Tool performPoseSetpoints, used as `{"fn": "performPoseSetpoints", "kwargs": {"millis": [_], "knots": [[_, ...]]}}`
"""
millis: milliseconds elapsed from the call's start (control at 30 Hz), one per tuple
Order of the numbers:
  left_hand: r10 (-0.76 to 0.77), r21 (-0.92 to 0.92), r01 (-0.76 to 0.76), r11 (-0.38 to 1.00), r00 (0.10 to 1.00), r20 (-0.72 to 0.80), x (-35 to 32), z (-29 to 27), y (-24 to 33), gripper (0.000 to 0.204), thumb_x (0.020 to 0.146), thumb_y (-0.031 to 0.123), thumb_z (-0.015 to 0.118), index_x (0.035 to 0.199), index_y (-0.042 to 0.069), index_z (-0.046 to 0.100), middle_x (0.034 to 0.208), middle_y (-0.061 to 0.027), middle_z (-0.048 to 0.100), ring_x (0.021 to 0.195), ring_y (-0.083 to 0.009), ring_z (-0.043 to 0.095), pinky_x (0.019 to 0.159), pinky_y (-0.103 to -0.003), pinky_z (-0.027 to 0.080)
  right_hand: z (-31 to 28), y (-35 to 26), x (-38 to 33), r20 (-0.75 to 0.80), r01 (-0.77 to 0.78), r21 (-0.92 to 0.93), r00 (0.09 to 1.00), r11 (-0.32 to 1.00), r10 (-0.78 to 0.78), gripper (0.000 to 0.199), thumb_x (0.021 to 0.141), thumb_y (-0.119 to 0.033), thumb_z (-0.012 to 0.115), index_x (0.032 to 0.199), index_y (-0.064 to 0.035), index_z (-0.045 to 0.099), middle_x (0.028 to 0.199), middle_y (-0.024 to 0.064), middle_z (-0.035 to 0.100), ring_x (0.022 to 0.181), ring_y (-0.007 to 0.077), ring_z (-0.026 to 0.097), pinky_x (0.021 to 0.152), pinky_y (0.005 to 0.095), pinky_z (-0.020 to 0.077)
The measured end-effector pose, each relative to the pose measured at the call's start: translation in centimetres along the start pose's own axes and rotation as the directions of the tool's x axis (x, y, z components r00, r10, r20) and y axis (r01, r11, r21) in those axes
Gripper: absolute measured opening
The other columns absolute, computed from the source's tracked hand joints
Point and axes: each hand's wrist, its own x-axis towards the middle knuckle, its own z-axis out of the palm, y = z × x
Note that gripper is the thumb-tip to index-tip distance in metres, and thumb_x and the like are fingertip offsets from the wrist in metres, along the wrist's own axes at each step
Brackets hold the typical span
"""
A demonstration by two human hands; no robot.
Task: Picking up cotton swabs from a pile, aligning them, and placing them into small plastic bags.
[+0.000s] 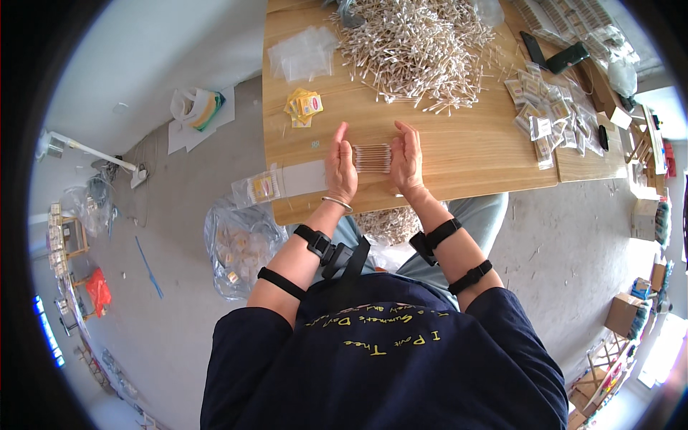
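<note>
Cotton swabs [373, 158] in a neat row on table [466, 154], btwn L hand [342, 170] & R hand [407, 161]; tips v. near both palms, can't tell if touching. Both hands held flat, palms facing. Yellow cards [305, 105] fwd-left of L hand; swab pile [416, 50] farther fwd.

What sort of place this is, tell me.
Probably a packing workshop: a big heap of cotton swabs on the wooden table, filled packets on the right, and flat clear bags on the left.
</note>
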Motion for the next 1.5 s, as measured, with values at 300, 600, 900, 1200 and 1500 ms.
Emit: {"fn": "performPoseSetpoints", "kwargs": {"millis": [300,600,900,1200,1500], "knots": [[0.003,0.077,-0.011,0.997,0.995,0.103,0.1,0.0,0.0,0.063,0.1,0.047,0.031,0.138,-0.003,0.038,0.139,-0.0216,0.043,0.132,-0.0289,0.039,0.11,-0.036,0.028,2.4,-0.1,0.2,0.076,-0.095,0.308,0.994,0.947,0.074,0.032,0.098,-0.007,0.04,0.129,-0.0001,0.045,0.138,0.0165,0.043,0.132,0.0244,0.037,0.109,0.0328,0.0277],[-0.008,0.036,0.003,0.999,0.99,0.141,-0.1,-1.5,0.6,0.06,0.1,0.042,0.039,0.141,0.0,0.033,0.135,-0.0171,0.047,0.125,-0.0223,0.043,0.106,-0.032,0.03,-7.7,1.3,-3.0,0.38,0.214,-0.323,0.922,0.922,-0.081,0.014,0.078,-0.013,0.061,0.091,-0.0074,0.063,0.1,0.0085,0.057,0.099,0.0315,0.049,0.087,0.0423,0.04],[-0.031,-0.091,0.039,0.995,0.995,0.094,0.6,-1.5,-1.0,0.066,0.099,0.049,0.034,0.141,-0.002,0.033,0.142,-0.0182,0.038,0.134,-0.0245,0.033,0.111,-0.034,0.025,-8.2,-1.4,-4.2,0.5,0.222,-0.259,0.864,0.94,-0.067,0.02,0.076,-0.012,0.065,0.095,-0.008,0.062,0.104,0.0105,0.055,0.103,0.0314,0.05,0.09,0.042,0.039],[-0.018,0.017,0.017,1.0,0.997,0.073,-0.1,-0.9,-0.4,0.074,0.097,0.057,0.028,0.137,-0.005,0.038,0.141,-0.0209,0.041,0.133,-0.0285,0.036,0.111,-0.037,0.025,2.7,-0.8,-1.5,-0.002,-0.043,0.189,0.999,0.981,0.044,0.043,0.096,-0.012,0.044,0.135,0.0016,0.034,0.145,0.0255,0.029,0.138,0.0426,0.021,0.113,0.0452,0.0208],[-0.132,-0.29,0.148,0.945,0.988,0.076,-0.5,-1.2,-0.5,0.071,0.098,0.053,0.032,0.144,-0.002,0.026,0.149,-0.018,0.027,0.14,-0.0257,0.022,0.115,-0.036,0.017,1.0,-1.8,-1.5,0.245,0.157,-0.246,0.965,0.956,-0.096,0.057,0.094,-0.02,0.05,0.142,0.0015,0.029,0.15,0.022,0.024,0.141,0.0375,0.016,0.115,0.0435,0.0155]]}}
